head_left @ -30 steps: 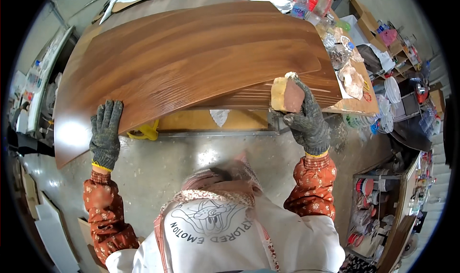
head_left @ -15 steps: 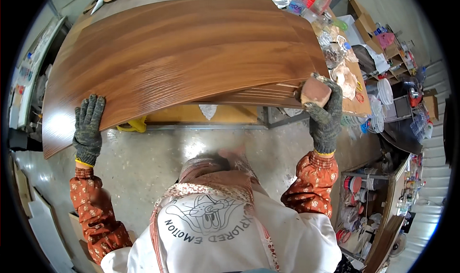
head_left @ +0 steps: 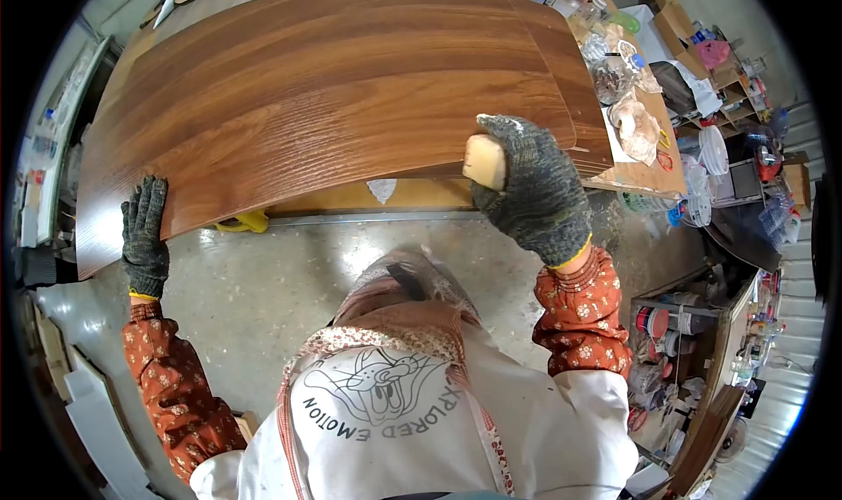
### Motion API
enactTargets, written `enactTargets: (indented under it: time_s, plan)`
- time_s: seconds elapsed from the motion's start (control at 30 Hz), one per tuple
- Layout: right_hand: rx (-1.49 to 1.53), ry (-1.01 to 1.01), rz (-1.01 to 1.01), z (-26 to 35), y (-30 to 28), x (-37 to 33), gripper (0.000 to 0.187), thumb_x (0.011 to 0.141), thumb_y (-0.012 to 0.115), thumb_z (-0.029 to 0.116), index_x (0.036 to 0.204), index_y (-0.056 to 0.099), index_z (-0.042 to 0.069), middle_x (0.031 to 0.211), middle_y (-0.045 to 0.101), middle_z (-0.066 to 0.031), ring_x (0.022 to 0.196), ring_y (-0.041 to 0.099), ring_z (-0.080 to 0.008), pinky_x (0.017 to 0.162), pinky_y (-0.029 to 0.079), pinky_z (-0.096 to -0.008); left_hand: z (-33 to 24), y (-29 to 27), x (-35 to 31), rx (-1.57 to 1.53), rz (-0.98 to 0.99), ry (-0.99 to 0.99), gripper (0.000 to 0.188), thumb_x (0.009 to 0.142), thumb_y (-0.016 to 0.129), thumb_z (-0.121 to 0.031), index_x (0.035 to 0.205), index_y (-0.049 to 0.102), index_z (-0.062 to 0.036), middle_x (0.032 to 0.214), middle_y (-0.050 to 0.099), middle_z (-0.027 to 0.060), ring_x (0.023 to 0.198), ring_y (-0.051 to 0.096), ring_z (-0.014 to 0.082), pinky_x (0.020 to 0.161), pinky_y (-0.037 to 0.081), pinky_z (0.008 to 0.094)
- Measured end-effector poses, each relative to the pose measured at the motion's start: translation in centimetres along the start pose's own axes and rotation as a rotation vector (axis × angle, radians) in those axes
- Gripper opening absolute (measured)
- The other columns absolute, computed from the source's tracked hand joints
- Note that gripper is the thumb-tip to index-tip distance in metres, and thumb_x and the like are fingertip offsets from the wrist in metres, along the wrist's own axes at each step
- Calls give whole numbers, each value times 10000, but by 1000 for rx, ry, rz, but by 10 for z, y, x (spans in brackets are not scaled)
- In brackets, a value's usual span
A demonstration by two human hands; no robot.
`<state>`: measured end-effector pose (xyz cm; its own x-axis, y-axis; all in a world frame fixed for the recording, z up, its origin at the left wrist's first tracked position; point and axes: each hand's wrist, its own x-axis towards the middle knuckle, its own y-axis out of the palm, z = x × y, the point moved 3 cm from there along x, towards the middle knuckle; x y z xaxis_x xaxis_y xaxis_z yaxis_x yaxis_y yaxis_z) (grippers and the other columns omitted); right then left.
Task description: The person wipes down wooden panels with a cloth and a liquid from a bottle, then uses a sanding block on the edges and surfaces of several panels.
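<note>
At the bottom centre of the frame, nearest the viewer, is the wearer's white top with a line-drawn cartoon face, worn under a patterned apron. Two rust-orange floral sleeves reach upward from it, ending in dark grey knitted gloves with yellow cuffs. At the left of the frame, the left hand lies flat, fingers straight and together, on the near edge of a wood-grain panel, grasping nothing. Right of centre, the right hand is curled around a pale tan block, gripping it over the panel's near edge; whether the block touches the wood cannot be told. The large brown panel fills the upper middle of the frame, its front edge bowed by the lens. Another brown panel shows from beneath its right end. Both lie on a desk. Farther along, at the upper right, the desk carries crumpled paper and clear plastic bottles. Beyond stand cardboard boxes
</note>
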<state>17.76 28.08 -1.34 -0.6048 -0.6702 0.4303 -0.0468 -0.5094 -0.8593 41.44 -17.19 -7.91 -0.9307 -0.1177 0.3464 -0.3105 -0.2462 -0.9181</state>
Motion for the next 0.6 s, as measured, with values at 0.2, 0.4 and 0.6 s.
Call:
enactTargets:
  time_s: [0.2, 0.4, 0.6]
  plan:
    - [-190, -66, 12, 11, 9, 7, 480, 661, 703, 138, 1126, 585, 104, 1081, 596, -105, 918, 592, -308, 774, 501, -402, -3, -2, 1, -23, 0, -11, 811, 673, 403, 172, 1405, 422, -175, 1456, 393, 78, 1367, 325, 287, 1123, 214, 428]
    - [-311, 83, 100, 9, 6, 6, 510, 634, 693, 137, 1133, 588, 142, 1007, 587, -100, 879, 588, -299, 710, 508, -400, -5, -5, 0, -20, -17, -11, 808, 670, 407, 174, 1399, 432, -174, 1447, 406, 78, 1364, 330, 284, 1121, 219, 429]
    - [-360, -46, -46, 24, 17, 12, 567, 633, 711, 147, 1182, 572, 161, 1045, 559, -110, 881, 566, -294, 685, 506, -399, -12, -9, 6, 27, -2, 5, 621, 794, 378, 99, 1374, 454, -107, 1418, 440, 102, 1343, 365, 277, 1123, 221, 408]
